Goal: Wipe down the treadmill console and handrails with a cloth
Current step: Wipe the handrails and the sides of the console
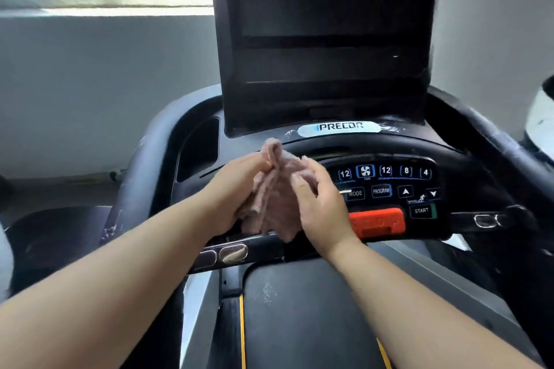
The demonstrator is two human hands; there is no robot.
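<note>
Pink and crumpled, the cloth (274,201) sits between our two hands, raised just in front of the treadmill console (386,186) and not yet pressed flat to any part of it. Our left hand (239,192) curls its fingers round the top fold and left side of the bundle, while our right hand (322,207) pinches the right edge, thumb and fingers bent over it; neither is spread. We judge that we hold it this way to gather or refold it into a pad with a fresh face, since a loose rag would drag across the keys. The cloth hides the left part of the button panel, so we cannot tell what lies under it; to the right, the fan key, the number keys and the red stop bar (377,223) show plainly. Far above stands the dark screen (323,24), with a white brand badge (338,127) at its foot. The left handrail (135,183) curves down at the left and the right handrail (491,141) at the right, both well apart from the cloth. Near us, the metal grip sensors (232,253) lie just below our left hand, and the belt (299,314) runs beneath our forearms.
</note>
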